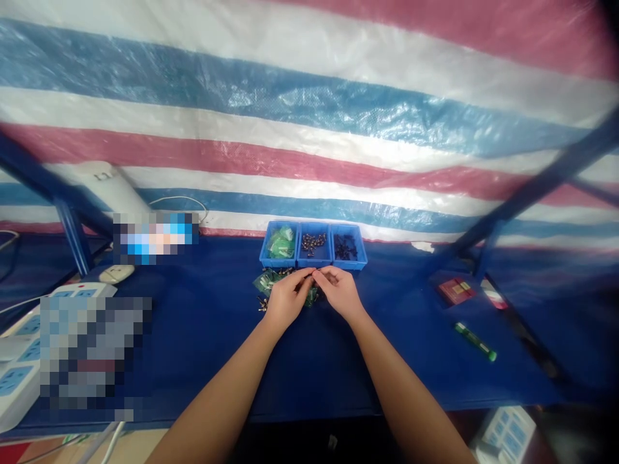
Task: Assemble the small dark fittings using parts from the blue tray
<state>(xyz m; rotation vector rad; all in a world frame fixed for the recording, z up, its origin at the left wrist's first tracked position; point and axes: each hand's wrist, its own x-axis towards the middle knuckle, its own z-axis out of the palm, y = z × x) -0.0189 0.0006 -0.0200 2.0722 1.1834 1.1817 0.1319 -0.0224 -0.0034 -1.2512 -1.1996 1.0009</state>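
My left hand [289, 294] and my right hand [340, 290] meet fingertip to fingertip over the blue table. Both are closed in a pinch, and whatever small part sits between them is too tiny to make out. Beneath and beside my left hand lie green plastic packets [267, 280] and some small dark and brass-coloured pieces [262, 303]. Just beyond my fingers stand three blue bins in a row: one with green packets [281, 244], one with small brass-and-black parts [313, 243], one with small black parts [345, 247].
White power strips lie at the left [19, 380] and lower right [510, 430]. A green tube [475, 341] and a red box [455, 291] rest on the right. Blue metal struts [72, 235] flank the table [319, 374]; a striped tarp [309, 154] hangs behind.
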